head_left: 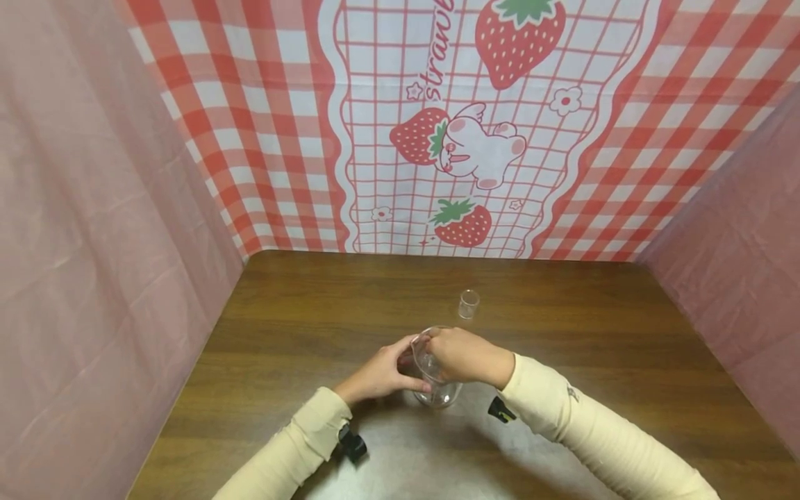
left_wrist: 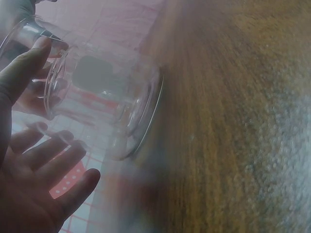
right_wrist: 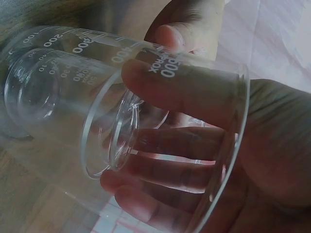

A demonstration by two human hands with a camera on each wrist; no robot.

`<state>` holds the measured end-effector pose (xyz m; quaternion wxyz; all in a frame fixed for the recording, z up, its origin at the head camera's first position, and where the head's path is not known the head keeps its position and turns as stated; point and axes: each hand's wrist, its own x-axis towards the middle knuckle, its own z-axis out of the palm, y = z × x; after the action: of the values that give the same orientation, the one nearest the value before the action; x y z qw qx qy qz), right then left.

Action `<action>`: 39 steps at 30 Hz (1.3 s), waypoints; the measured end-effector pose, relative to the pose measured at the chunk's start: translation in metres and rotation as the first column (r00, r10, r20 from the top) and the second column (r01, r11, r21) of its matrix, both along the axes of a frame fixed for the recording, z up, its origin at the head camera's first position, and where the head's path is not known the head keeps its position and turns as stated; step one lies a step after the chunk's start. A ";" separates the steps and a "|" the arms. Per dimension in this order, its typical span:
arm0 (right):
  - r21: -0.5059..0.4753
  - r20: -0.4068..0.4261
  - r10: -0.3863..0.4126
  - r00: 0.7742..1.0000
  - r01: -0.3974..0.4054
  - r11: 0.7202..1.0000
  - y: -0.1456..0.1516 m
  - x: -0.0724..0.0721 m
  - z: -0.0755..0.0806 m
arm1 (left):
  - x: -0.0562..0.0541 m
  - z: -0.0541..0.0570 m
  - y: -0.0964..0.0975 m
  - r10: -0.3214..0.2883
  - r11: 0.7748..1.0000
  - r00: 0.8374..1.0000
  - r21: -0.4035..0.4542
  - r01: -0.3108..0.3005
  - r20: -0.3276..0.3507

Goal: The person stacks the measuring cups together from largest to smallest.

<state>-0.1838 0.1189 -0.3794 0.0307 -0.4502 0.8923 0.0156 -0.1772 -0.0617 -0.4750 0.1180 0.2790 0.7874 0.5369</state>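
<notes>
A large clear glass beaker (head_left: 440,397) with white volume marks stands upright on the table. My left hand (head_left: 384,371) grips its side, thumb in front and fingers behind. My right hand (head_left: 462,353) reaches down through its mouth. In the right wrist view a smaller marked glass beaker (right_wrist: 36,94) sits inside the large one. Near its mouth, the right thumb and fingers (right_wrist: 180,92) close around the rim of another small glass beaker (right_wrist: 120,128); overlapping glass hides much of its shape.
Beyond the hands, a separate small clear glass beaker (head_left: 469,305) stands on the brown wooden table (head_left: 312,298). A strawberry-patterned cloth (head_left: 375,139) hangs behind the table, with pink curtains (head_left: 94,243) at both sides.
</notes>
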 end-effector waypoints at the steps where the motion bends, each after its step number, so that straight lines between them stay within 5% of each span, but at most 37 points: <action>1: 0.000 -0.001 0.001 1.000 -0.001 1.000 0.000 0.000 0.000 | 0.000 0.000 0.000 -0.001 1.000 1.000 0.002 0.001 -0.002; 39: -0.040 -0.009 -0.016 1.000 0.016 0.999 0.003 0.000 -0.004 | 0.000 -0.001 0.000 0.016 1.000 1.000 -0.021 -0.016 0.002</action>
<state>-0.1840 0.1217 -0.3835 0.0178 -0.4436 0.8960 -0.0002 -0.1775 -0.0616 -0.4761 0.1176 0.2710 0.7951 0.5297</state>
